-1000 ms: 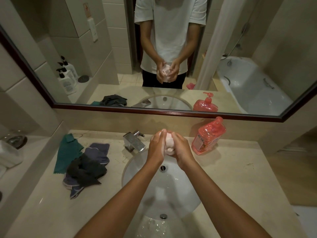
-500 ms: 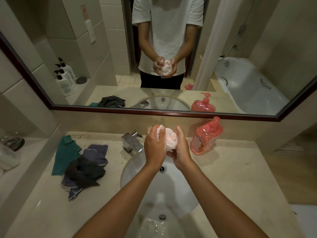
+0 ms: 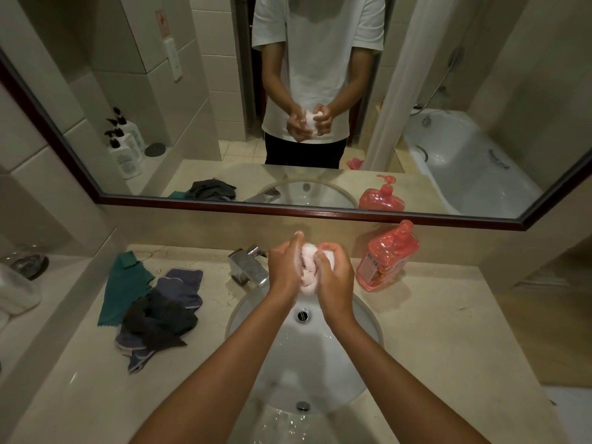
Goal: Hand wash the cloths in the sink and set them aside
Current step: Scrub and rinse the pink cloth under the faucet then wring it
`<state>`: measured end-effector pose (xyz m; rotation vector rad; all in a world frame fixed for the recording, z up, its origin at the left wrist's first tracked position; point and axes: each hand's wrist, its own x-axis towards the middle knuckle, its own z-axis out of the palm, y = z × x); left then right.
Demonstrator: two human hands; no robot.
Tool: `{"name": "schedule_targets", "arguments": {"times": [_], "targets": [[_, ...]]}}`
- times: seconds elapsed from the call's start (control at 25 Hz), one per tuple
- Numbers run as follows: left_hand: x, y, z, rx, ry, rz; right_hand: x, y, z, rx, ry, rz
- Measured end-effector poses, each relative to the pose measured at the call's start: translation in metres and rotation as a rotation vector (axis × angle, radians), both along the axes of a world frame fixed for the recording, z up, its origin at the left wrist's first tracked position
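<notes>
A small pale pink cloth (image 3: 309, 267), bunched and foamy, was squeezed between both hands above the back of the sink (image 3: 256, 307), just in front of the faucet (image 3: 248, 265). The left hand (image 3: 285, 267) pressed against its left side with fingers extended upward, while the right hand (image 3: 334, 274) was curled and clenched around its right side, so the cloth was gripped by both together. Lather showed on the skin and the fabric. No water could be seen running from the faucet, though the basin looked wet near the front rim. To scrub well at this step, the hands would probably do best rubbing fabric against fabric, turning the bundle so fresh folds come to the outside, and keeping it over the basin so suds drip in rather than on the counter (image 3: 448, 331). On the counter left of the sink, a heap of dark cloths (image 3: 160, 318) lay overlapping, with a green cloth (image 3: 123, 283) beside them toward the back left corner; whether these were washed could not be told. A red soap bottle (image 3: 386, 259) stood at the back edge, right of the sink, within easy reach.
</notes>
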<state>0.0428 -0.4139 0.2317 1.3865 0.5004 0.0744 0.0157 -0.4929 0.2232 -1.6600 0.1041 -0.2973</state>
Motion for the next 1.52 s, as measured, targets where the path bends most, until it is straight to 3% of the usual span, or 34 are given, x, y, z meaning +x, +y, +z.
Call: {"name": "schedule_targets", "arguments": {"times": [0.28,0.56,0.72,0.96,1.16,1.4,1.52], "targets": [[-0.007,-0.006,-0.002,0.350,-0.131,-0.003,0.023,0.000,0.003,-0.095,0.142,-0.137],[-0.016,-0.005,-0.011,0.724,-0.327,0.037,0.041,-0.005,0.004,0.077,0.583,-0.019],[-0.019,-0.004,-0.012,0.901,-0.462,0.040,0.038,-0.006,0.008,0.322,0.741,-0.037],[-0.009,-0.001,-0.006,0.484,-0.171,0.176,0.014,0.013,0.002,0.503,0.586,-0.067],[-0.009,0.005,-0.005,0.542,-0.185,0.026,0.009,0.020,0.000,0.069,0.236,-0.009],[-0.019,0.005,-0.007,0.794,-0.296,-0.039,0.023,0.006,0.004,0.013,0.280,-0.028],[-0.001,0.014,-0.004,0.628,-0.085,-0.038,0.006,0.013,-0.006,-0.111,0.204,-0.027]]}}
